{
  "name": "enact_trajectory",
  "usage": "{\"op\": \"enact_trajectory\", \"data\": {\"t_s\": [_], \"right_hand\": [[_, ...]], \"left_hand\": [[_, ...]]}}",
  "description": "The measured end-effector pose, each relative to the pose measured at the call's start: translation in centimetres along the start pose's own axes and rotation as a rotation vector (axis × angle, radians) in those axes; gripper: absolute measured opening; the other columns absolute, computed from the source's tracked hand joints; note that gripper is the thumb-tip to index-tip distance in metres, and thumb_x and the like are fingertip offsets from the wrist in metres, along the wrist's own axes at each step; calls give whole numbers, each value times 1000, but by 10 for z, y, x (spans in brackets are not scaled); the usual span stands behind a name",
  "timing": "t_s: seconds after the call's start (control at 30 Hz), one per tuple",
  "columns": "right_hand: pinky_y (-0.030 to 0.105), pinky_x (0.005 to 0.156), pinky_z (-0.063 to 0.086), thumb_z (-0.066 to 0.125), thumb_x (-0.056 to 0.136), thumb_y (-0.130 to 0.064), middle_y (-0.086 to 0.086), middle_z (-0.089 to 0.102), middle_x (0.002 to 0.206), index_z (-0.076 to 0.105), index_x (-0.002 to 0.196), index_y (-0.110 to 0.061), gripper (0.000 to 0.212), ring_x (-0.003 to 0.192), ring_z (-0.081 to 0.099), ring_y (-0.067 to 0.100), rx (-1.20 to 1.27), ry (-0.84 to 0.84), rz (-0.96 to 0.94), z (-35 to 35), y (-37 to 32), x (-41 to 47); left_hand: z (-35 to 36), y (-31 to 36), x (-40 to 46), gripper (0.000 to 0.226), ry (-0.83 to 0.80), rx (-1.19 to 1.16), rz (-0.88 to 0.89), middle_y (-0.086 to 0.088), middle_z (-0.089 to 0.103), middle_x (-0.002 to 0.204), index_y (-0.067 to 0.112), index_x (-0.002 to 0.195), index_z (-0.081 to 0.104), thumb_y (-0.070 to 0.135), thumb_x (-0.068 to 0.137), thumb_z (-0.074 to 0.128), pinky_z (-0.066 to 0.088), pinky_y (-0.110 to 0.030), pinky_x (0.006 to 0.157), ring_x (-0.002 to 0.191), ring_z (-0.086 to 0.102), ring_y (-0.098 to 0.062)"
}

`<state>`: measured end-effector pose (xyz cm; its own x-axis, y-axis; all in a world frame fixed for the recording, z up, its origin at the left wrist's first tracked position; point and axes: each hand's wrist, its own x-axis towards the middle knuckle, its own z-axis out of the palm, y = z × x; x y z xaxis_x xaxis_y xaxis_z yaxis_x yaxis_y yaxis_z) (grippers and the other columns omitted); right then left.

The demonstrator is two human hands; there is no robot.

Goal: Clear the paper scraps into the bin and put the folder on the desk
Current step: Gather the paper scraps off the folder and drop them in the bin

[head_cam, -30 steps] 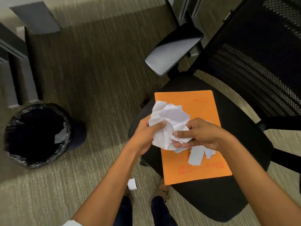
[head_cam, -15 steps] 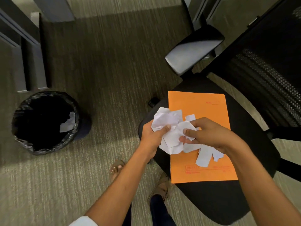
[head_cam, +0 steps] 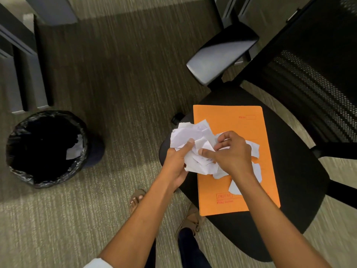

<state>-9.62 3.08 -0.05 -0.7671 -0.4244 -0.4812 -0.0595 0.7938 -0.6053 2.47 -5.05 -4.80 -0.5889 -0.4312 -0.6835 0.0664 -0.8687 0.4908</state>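
An orange folder (head_cam: 228, 120) lies flat on the black seat of an office chair (head_cam: 297, 171). Over its left half, a bundle of white paper scraps (head_cam: 190, 135) is pinched between both hands. My left hand (head_cam: 178, 157) grips the bundle from the left, thumb on top. My right hand (head_cam: 231, 151) presses on it from the right, fingers curled over more scraps. A few loose scraps (head_cam: 257, 171) lie on the folder beside and below my right wrist. The bin (head_cam: 23, 176), lined with a black bag, stands on the carpet at the left with a white scrap inside.
The chair's grey armrest (head_cam: 220, 55) juts out above the folder, and its mesh back (head_cam: 313, 74) fills the upper right. Grey furniture legs (head_cam: 25, 74) stand at the upper left. My sandalled feet (head_cam: 137, 200) are on the carpet between bin and chair.
The camera has shifted, so bin and chair sit a little differently in view. My hands have kept gathering the scraps, and the right hand has spread further over the pile on the folder.
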Motion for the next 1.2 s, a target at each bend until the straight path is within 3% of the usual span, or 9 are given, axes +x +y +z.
{"op": "enact_trajectory", "data": {"t_s": [0.23, 0.33, 0.47, 0.6, 0.7, 0.8, 0.9, 1.07, 1.2], "right_hand": [[21, 49, 33, 95, 46, -56, -8, 50, 64, 48, 68, -23, 61, 57, 45, 7, -79, 22, -30, -9, 12, 13], [24, 50, 34, 93, 48, -58, -7, 47, 63, 47, 68, -22, 61, 58, 43, 10, -86, 10, -41, -11, 15, 16], [25, 57, 50, 95, 51, -49, -7, 58, 69, 59, 81, -22, 54, 63, 59, 7, 65, -40, -76, -25, 21, 15], [32, 72, 61, 88, 45, -65, -8, 69, 89, 66, 91, -31, 62, 84, 70, 9, 279, 100, 109, -63, 57, 18], [40, 86, 58, 80, 47, -77, -4, 65, 116, 62, 105, -33, 75, 107, 65, 15, 18, 210, 159, -82, 103, 10], [48, 99, 48, 82, 53, -72, 6, 47, 142, 50, 136, -26, 101, 130, 48, 28, -215, 113, 153, -67, 139, -4], [49, 108, 39, 83, 61, -66, 5, 32, 154, 33, 148, -28, 107, 139, 33, 31, -400, 34, 38, -31, 151, -15], [45, 103, 43, 80, 79, -48, 7, 37, 153, 42, 148, -24, 83, 133, 34, 30, -425, 93, -41, -6, 152, -15], [31, 87, 41, 77, 86, -33, 5, 56, 133, 62, 132, -20, 50, 120, 50, 27, -348, 112, -103, -15, 159, -12]], "left_hand": [[2, 1, 3, 32, -87, 86, 5, -13, 74, 112, 12, 116, 69, 18, 84, 69, 61, -38, 79, 103, 72, -28], [5, -3, 6, 29, -88, 146, 15, -11, 75, 108, 14, 109, 72, 9, 80, 74, 61, -40, 81, 102, 71, -29], [12, -6, 12, 40, -4, 135, -11, -19, 69, 120, 4, 124, 63, -1, 85, 70, 56, -50, 93, 109, 67, -35], [13, -5, 16, 45, 64, 111, -19, -17, 70, 120, 5, 128, 60, -1, 85, 71, 61, -46, 82, 107, 70, -32], [11, -6, 18, 47, 74, 104, -7, -15, 71, 120, 6, 129, 60, -1, 84, 71, 63, -43, 76, 101, 72, -28], [10, -9, 22, 52, 65, 110, -2, -14, 70, 123, 9, 134, 57, 3, 84, 72, 61, -45, 81, 107, 70, -28], [11, -13, 25, 49, 66, 94, -2, -9, 73, 116, 12, 131, 58, 5, 85, 73, 62, -42, 76, 103, 72, -25], [9, -14, 26, 46, 51, 103, 4, -10, 73, 118, 14, 129, 60, 6, 86, 72, 62, -43, 76, 105, 71, -27], [8, -10, 25, 46, 79, 107, 10, -12, 69, 123, 14, 133, 57, 8, 89, 69, 62, -43, 77, 108, 70, -27]]}}
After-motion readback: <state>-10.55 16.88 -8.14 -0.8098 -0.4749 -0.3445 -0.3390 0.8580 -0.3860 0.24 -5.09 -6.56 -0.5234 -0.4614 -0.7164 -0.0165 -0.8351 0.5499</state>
